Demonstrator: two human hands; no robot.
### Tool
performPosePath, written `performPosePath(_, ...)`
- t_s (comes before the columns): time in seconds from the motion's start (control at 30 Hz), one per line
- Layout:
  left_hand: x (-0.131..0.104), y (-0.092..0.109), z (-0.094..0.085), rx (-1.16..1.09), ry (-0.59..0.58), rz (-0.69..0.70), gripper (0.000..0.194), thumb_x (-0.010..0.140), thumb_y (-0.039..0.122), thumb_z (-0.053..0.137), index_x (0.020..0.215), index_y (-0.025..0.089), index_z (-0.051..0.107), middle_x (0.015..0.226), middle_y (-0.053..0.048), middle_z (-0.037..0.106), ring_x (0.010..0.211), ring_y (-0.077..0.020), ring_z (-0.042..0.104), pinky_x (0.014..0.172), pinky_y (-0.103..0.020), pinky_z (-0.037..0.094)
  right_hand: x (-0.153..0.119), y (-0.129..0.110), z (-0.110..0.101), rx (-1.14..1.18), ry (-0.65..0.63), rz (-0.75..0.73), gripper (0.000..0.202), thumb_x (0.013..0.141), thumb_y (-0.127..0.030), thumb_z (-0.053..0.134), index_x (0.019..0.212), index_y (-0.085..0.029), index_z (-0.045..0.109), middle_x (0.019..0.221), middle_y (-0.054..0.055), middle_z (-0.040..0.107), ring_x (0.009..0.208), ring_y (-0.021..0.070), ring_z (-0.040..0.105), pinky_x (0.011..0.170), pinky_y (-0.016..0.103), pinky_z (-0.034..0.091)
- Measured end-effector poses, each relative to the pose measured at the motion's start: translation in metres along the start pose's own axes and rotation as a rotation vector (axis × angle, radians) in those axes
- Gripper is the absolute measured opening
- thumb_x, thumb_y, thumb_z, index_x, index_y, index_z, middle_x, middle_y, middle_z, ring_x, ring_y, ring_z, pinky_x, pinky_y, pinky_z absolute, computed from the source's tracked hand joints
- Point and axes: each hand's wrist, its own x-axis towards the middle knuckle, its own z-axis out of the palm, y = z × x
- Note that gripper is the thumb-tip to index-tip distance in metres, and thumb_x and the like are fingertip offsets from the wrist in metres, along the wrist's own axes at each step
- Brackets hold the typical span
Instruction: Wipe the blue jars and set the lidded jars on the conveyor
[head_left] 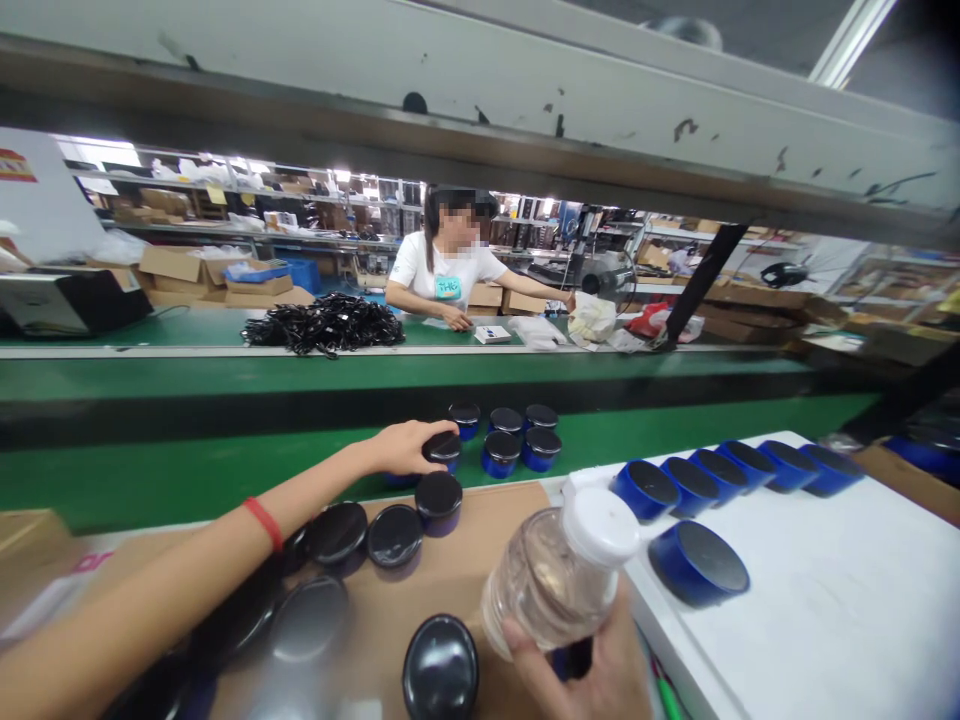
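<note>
My left hand [409, 447], with a red band at the wrist, reaches out to the green surface. Its fingers are closed around a round blue container with a black top [442, 452]. More of the same containers [501, 453] stand just right of it. Close to me, my right hand [600, 670] grips a clear plastic bottle with a white cap [551, 575], which is tilted to the right. Below the left forearm, several black-topped containers [395, 537] rest on brown cardboard [495, 515]. One more black-topped container [440, 668] lies near the bottle.
On the right, a white foam board [840, 600] carries several blue containers [699, 562]. Across the green belt [150, 375], a person in a white shirt [446, 270] works beside a heap of black cables [322, 325]. A metal beam [480, 90] crosses overhead.
</note>
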Motion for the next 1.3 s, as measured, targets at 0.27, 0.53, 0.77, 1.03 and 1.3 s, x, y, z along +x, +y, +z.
performPosePath(0.27,-0.061,0.005,-0.003,-0.138,-0.015,0.059,0.051,0.098,0.042,0.068,0.141,0.019,0.054,0.133,-0.011,0.065,0.115,-0.0283,0.067,0.104,-0.054,0.055,0.001,-0.007,-0.001,0.026,0.069,0.092,0.074,0.084,-0.062,0.068,0.136,-0.013,0.050,0.118,0.019,0.070,0.110,0.0364,0.070,0.098,0.051,0.055)
performPosePath(0.53,-0.083,0.065,0.000,-0.151,-0.235,0.135,0.072,0.089,0.040,0.080,0.150,0.022,0.047,0.142,-0.013,0.063,0.125,-0.0322,0.064,0.108,-0.058,0.052,0.015,-0.010,-0.010,0.011,0.190,0.207,0.088,0.080,-0.069,0.070,0.143,-0.012,0.047,0.133,0.025,0.063,0.121,0.0435,0.062,0.102,0.060,0.048)
performPosePath(0.77,-0.026,0.047,-0.006,0.074,-0.060,0.091,0.049,0.099,0.042,0.065,0.141,0.018,0.056,0.148,-0.014,0.056,0.136,-0.0332,0.055,0.115,-0.060,0.046,0.019,-0.009,-0.009,0.006,0.221,0.249,0.085,0.079,-0.067,0.068,0.141,-0.012,0.048,0.129,0.025,0.064,0.118,0.0434,0.063,0.101,0.059,0.048)
performPosePath(1.03,0.067,0.013,-0.002,0.309,0.039,-0.023,0.069,0.094,0.040,0.073,0.153,0.022,0.042,0.158,-0.016,0.045,0.143,-0.0387,0.047,0.116,-0.066,0.042,0.015,0.001,-0.005,0.022,0.236,0.240,0.087,0.080,-0.070,0.066,0.141,-0.013,0.045,0.129,0.027,0.065,0.125,0.0465,0.062,0.104,0.064,0.047)
performPosePath(1.3,0.043,0.034,0.017,0.361,0.037,0.085,0.061,0.095,0.054,0.067,0.142,0.019,0.051,0.135,-0.014,0.060,0.124,-0.0326,0.060,0.100,-0.054,0.055,0.016,-0.003,-0.007,0.002,0.193,0.189,0.077,0.085,-0.062,0.065,0.143,-0.015,0.045,0.133,0.025,0.064,0.128,0.0420,0.062,0.105,0.060,0.050)
